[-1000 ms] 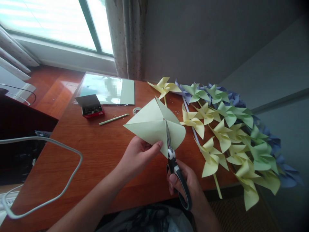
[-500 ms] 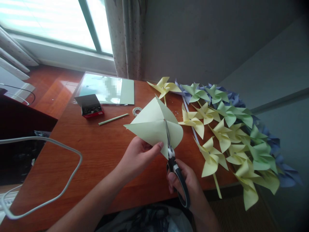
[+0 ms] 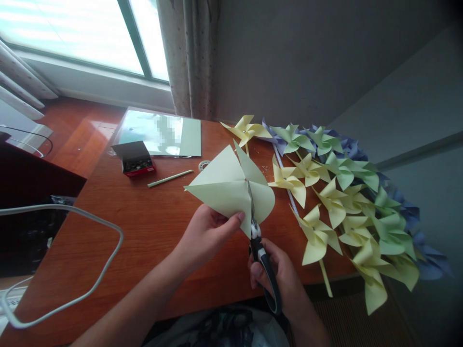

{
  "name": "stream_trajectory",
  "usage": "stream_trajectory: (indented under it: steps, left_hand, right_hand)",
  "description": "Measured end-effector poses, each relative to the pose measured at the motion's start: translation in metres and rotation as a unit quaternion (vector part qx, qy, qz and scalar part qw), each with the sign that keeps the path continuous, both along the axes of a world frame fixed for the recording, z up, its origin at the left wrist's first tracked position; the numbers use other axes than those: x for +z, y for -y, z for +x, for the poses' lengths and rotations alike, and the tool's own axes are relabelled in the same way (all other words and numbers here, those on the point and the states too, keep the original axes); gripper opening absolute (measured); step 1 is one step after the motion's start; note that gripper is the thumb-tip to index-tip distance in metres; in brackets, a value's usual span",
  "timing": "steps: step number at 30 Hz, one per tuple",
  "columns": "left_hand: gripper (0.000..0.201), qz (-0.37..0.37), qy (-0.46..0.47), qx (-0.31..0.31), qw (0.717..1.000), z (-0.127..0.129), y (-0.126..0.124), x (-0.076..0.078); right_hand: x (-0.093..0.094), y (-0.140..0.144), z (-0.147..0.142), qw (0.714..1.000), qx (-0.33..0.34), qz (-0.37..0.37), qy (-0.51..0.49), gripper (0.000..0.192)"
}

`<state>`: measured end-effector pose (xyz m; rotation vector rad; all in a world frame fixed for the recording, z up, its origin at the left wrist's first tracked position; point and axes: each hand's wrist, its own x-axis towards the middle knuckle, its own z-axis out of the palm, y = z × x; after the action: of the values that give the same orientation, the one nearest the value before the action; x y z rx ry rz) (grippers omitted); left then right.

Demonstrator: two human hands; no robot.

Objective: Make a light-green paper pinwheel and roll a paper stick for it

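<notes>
My left hand (image 3: 204, 235) pinches the near edge of a pale green paper square (image 3: 224, 185), holding it up over the wooden desk (image 3: 144, 231). The sheet has slits running in from its corners. My right hand (image 3: 285, 279) grips black-handled scissors (image 3: 261, 255); their blades reach into the paper from its near corner toward the centre. A small roll of tape (image 3: 204, 165) peeks out just behind the paper.
Several finished yellow, green and blue paper pinwheels (image 3: 347, 197) lie spread over the desk's right side. A green straw (image 3: 170, 178), a small open box of pins (image 3: 135, 159) and a glossy sheet (image 3: 161, 137) sit at the back left. A white cable (image 3: 90, 289) loops at left.
The scissors have closed a little and shifted slightly left with my right hand. The paper has tipped slightly, now hiding most of the tape roll.
</notes>
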<state>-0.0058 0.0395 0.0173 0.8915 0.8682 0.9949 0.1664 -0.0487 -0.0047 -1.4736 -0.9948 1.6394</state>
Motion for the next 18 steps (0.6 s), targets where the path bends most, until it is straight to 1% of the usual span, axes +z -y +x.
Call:
stream_trajectory:
  steps: [4, 7, 11, 14, 16, 18]
  left_hand:
    - [0.015, 0.008, -0.029, 0.032, 0.999, -0.005, 0.0, 0.004]
    - [0.016, 0.01, -0.018, 0.057, 0.998, -0.01, -0.001, 0.003]
    - [0.014, -0.022, 0.081, 0.088, 0.993, -0.014, -0.003, 0.003]
    - [0.015, -0.047, 0.155, 0.101, 0.982, -0.017, -0.004, 0.008]
    - [0.013, -0.048, 0.184, 0.086, 0.978, -0.019, -0.004, 0.01]
    - [0.016, -0.043, 0.204, 0.056, 0.977, -0.021, -0.004, 0.01]
  right_hand:
    - [-0.002, 0.004, 0.001, 0.999, 0.022, 0.039, 0.003, 0.056]
    - [-0.002, 0.005, 0.004, 0.998, 0.045, 0.045, 0.0, 0.058]
    - [0.002, 0.004, 0.013, 0.997, 0.066, 0.025, -0.015, 0.055]
    - [0.004, 0.001, 0.021, 0.998, 0.054, 0.038, -0.009, 0.052]
    - [0.002, -0.001, 0.025, 0.998, 0.033, 0.056, -0.004, 0.05]
    - [-0.003, -0.003, 0.027, 0.997, 0.004, 0.072, -0.013, 0.049]
